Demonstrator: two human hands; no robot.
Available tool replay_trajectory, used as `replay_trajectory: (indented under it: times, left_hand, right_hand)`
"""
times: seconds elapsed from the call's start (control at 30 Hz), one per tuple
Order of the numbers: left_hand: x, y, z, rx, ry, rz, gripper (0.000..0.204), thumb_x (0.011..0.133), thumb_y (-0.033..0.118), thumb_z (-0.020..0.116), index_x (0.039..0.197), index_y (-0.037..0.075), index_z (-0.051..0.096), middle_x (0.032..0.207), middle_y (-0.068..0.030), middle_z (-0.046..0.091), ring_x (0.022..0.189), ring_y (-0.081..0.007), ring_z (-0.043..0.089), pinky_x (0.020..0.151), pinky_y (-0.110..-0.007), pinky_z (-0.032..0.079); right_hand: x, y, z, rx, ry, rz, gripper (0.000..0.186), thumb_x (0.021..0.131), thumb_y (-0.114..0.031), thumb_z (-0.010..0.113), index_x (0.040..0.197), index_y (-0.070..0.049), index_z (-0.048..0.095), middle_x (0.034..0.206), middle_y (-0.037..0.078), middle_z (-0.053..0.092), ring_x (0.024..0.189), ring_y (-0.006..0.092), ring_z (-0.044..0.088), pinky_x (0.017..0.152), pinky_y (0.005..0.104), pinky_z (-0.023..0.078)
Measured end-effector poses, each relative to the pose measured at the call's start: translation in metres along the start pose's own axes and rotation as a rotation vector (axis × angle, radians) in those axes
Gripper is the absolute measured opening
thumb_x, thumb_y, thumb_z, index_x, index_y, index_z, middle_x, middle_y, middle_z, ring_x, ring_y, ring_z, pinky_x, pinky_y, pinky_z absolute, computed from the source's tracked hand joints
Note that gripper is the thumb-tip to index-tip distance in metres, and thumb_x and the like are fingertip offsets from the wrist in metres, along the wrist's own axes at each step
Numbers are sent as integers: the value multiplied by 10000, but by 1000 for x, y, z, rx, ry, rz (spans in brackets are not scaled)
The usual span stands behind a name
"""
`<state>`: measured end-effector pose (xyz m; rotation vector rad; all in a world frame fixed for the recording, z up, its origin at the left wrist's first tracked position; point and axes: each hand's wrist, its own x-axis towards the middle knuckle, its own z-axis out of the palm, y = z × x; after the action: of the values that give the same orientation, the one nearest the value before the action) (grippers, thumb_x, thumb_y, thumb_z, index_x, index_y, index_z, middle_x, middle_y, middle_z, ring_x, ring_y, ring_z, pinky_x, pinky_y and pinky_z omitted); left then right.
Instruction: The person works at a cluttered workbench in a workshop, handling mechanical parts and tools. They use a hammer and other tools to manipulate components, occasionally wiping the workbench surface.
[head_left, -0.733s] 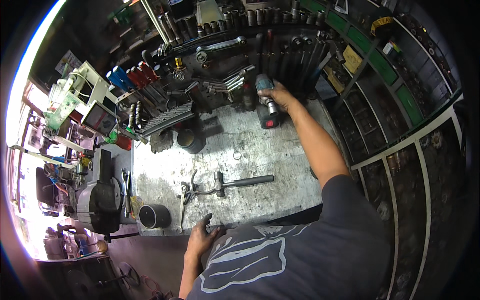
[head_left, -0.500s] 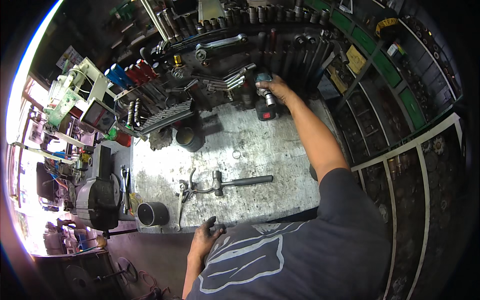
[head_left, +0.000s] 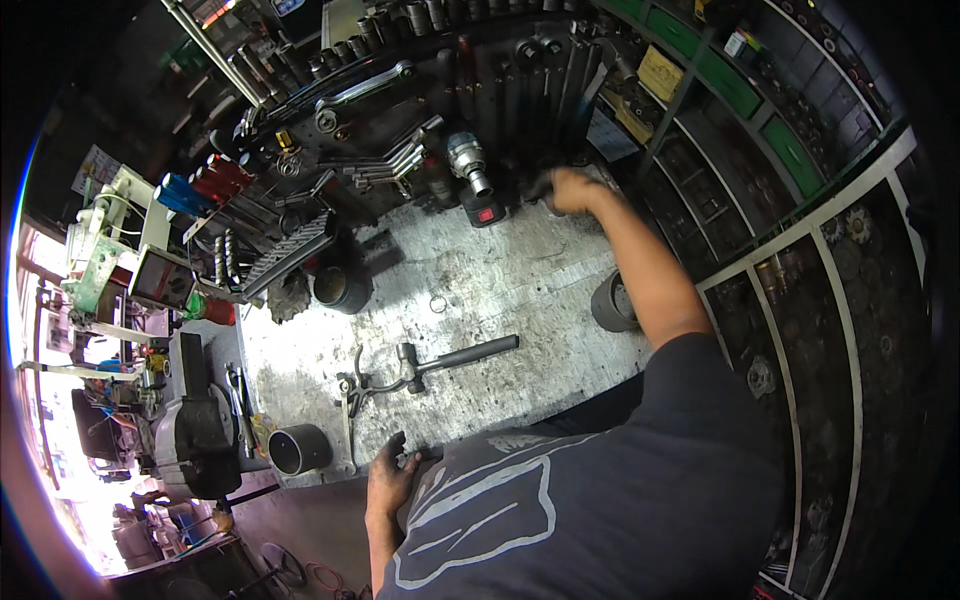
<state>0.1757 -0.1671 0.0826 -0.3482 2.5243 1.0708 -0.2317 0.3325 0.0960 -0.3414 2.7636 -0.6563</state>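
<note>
**Drill set down at the back edge**

Let go of the drill (head_left: pixel 470 180): right hand (head_left: pixel 570 188) now off it, moved just to its right, blurred, fingers curled on nothing that can be made out. Drill standing at the back edge of the workbench (head_left: pixel 540 290), beside the wrenches (head_left: pixel 400 160). Left hand (head_left: pixel 388 482) resting spread at the front edge, holding nothing. Hammer (head_left: pixel 455 357) lying mid-bench, grey cup (head_left: pixel 610 302) near the right edge.
</note>
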Motion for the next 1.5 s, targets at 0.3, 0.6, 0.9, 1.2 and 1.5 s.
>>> replay_trajectory:
  times: [0.3,0.6,0.9,1.2,1.5]
  left_hand:
    - [15,29,-7,74,-50,167,559,941,282,781,1395,-11,636,1335,-239,700,1261,-392,661,1073,-459,517]
    - [69,109,-79,-22,439,777,449,883,36,783,1314,14,658,1255,-207,721,1186,-389,697,1019,-433,553]
    - [215,272,-241,836,698,987,500,907,119,687,1403,93,627,1415,-153,615,1208,-347,649,1015,-457,544]
    - [307,365,-274,1389,309,788,221,963,190,620,1034,117,817,1089,-132,794,1044,-323,772,877,-443,626]
    - [254,388,-322,1428,431,880,200,982,155,609,1072,134,786,1035,-105,797,1003,-297,783,842,-432,636]
  right_hand:
    - [-69,-59,63,-144,-236,-51,287,941,-121,721,1213,-28,736,1134,219,765,1027,330,752,870,437,597]
    - [-114,-224,35,1012,-278,-141,313,980,-153,777,1230,22,709,987,68,745,813,136,723,744,287,612]
    - [-66,-315,38,861,341,-319,357,986,-144,768,1309,-18,682,1077,56,755,849,135,693,801,296,574]
    - [-69,-323,39,1111,530,-299,310,939,11,766,1244,-35,731,1020,52,760,928,99,691,827,260,575]
    - [-1,-339,2,597,852,-305,278,987,-86,738,1263,-50,725,1006,81,775,801,135,723,755,306,569]
